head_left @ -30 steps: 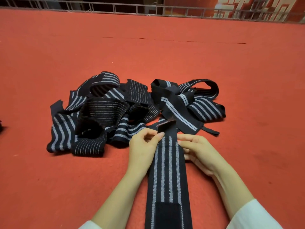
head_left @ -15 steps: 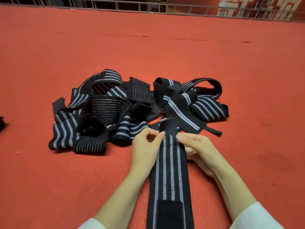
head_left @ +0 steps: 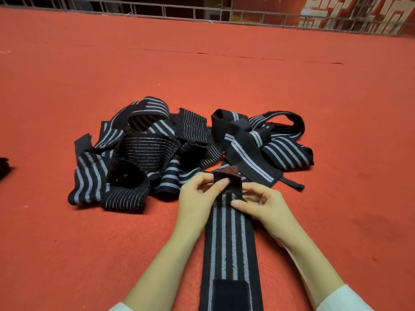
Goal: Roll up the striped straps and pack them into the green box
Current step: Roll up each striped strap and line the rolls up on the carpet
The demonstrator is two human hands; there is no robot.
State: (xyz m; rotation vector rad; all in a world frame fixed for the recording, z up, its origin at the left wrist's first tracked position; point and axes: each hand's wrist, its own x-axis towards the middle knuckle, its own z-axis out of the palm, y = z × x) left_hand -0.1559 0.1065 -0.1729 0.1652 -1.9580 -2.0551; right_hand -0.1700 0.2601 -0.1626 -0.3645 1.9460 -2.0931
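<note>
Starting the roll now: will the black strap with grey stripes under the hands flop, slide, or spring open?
Likely floppy: the black grey-striped strap lies limp on the red carpet, its end folding over where left hand and right hand pinch it. Woven fabric on carpet probably grips. Loose curls in the heap of straps suggest unrolling.

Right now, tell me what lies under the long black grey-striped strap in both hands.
Red carpet shows along both sides of the long black grey-striped strap; whatever lies directly beneath is covered.
</note>
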